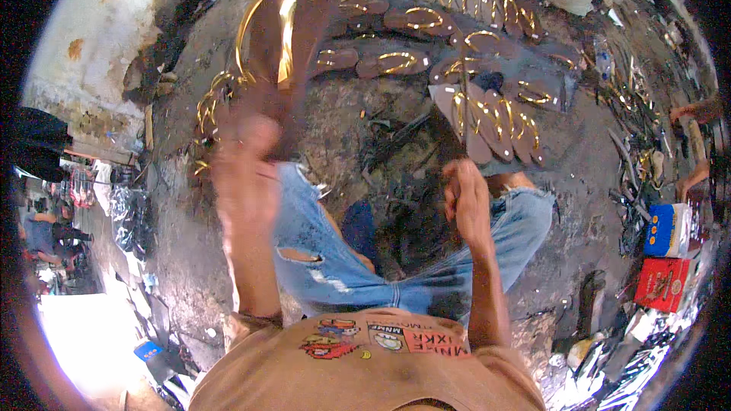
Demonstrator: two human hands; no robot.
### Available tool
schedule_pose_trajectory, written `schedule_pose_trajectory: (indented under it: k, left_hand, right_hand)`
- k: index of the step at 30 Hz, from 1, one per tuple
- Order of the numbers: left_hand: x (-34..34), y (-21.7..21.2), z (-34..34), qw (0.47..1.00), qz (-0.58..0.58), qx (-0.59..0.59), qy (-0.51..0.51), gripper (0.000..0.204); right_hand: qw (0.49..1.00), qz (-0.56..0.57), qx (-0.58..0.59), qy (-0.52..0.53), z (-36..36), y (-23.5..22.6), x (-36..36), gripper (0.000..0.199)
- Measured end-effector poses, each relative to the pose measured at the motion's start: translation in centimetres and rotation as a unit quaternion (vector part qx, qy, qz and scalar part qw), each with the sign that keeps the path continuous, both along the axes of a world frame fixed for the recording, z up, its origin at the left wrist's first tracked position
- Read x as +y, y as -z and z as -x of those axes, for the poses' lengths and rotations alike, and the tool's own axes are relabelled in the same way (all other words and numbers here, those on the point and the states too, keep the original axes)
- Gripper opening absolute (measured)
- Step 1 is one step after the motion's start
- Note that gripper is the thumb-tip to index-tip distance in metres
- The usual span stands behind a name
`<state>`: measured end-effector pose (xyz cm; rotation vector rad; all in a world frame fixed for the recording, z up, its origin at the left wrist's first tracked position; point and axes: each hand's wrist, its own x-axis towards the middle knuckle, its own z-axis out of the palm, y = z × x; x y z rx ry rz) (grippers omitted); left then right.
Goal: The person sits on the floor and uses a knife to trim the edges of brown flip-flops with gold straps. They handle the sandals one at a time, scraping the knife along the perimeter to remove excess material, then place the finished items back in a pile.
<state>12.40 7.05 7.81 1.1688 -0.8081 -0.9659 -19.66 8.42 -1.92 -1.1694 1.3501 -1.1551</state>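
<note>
Above the grimy floor, your left hand grips a sandal, your right hand pinches a thin rod, apparently mid-handling, and the next move likely calls for steadying the sandal.

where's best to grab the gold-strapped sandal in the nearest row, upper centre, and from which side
Take the sandal by its long edges, probably midway along, from the person's side: it lies flat, one long edge facing them across the floor, while its gold strap loops over the top.
</note>
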Motion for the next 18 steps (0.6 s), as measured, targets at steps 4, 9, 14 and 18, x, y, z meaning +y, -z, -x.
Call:
schedule_pose_trajectory:
  k: [4,9,14,18]
  left_hand:
    - [1.1,-3.0,9.6,0.938,-0.081,0.284,0.184,0.031]
    - [2.7,-1.3,11.4,0.897,-0.104,0.404,0.148,0.034]
    - [3.8,-1.2,11.8,0.891,-0.134,0.411,0.137,0.035]
    - [5.8,0.3,11.5,0.918,-0.157,0.325,0.166,0.034]
  right_hand:
    - [0.995,0.066,0.041,0.056,0.6,-2.9,7.1,0.042]
    - [0.986,0.011,0.159,-0.049,-0.3,-4.0,15.4,0.041]
    - [0.971,-0.071,0.207,-0.092,1.3,-3.3,19.6,0.037]
    - [0.959,-0.063,0.262,-0.086,1.9,-3.4,14.7,0.033]
